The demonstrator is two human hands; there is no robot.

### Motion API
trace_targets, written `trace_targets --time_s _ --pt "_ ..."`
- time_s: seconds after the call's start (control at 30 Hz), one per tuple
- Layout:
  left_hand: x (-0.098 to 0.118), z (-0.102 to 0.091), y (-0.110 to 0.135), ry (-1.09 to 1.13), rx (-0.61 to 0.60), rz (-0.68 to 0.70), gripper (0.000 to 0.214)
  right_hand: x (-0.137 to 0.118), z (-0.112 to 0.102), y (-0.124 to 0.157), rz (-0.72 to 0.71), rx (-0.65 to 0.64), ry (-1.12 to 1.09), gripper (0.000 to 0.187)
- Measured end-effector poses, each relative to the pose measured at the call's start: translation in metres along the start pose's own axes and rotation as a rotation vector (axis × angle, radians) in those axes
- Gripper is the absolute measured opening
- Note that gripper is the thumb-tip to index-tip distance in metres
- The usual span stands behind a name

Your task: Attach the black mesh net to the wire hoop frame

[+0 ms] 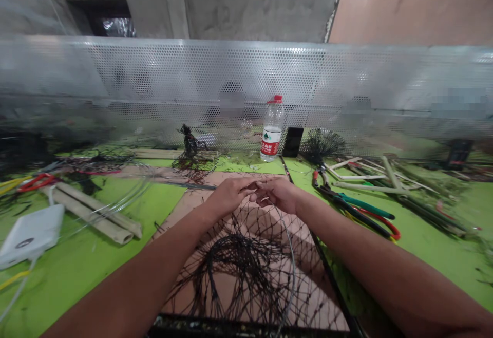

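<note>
A black mesh net (246, 261) lies bunched over a brown board (192, 202) in front of me, with a thin wire hoop (291, 256) curving along its right side. My left hand (228, 195) and my right hand (278, 193) meet at the far edge of the net, fingertips almost touching. Both hands are closed in a pinch on the top of the net where the wire passes. Both forearms reach in from the bottom of the view.
A water bottle (271, 128) and a dark phone (292, 142) stand against the perforated metal screen (154, 76). Pliers and cutters (358, 212) lie right on the green table (77, 266). Bamboo pieces (96, 214), a white power bank (31, 234) and red scissors (36, 182) lie left.
</note>
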State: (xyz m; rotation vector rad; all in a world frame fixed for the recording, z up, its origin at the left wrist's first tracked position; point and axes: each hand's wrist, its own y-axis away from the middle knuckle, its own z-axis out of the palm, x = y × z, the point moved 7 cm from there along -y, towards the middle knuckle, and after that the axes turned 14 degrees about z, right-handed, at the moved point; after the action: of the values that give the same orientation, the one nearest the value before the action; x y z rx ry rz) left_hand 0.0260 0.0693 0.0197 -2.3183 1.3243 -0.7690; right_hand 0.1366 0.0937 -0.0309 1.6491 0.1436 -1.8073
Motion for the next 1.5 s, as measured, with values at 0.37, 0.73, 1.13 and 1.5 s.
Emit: trace_targets --time_s 0.37,0.73,1.13,1.5 --pt "-0.010 -0.002 0.001 -0.115 -0.037 -0.032 0.023 -0.036 -0.015 0.019 -0.214 0.245 0.401 0.053" --pt "-0.019 -0.001 0.000 -0.134 -0.076 -0.098 0.021 -0.053 0.056 0.063 -0.791 0.272 1.538 0.016" --pt "-0.014 0.003 -0.002 -0.125 -0.117 -0.117 0.020 -0.040 0.067 0.053 -0.787 0.367 1.751 0.018" --pt "-0.023 0.001 0.001 -0.075 -0.123 -0.170 0.023 -0.052 0.027 0.050 -0.491 0.347 1.105 0.028"
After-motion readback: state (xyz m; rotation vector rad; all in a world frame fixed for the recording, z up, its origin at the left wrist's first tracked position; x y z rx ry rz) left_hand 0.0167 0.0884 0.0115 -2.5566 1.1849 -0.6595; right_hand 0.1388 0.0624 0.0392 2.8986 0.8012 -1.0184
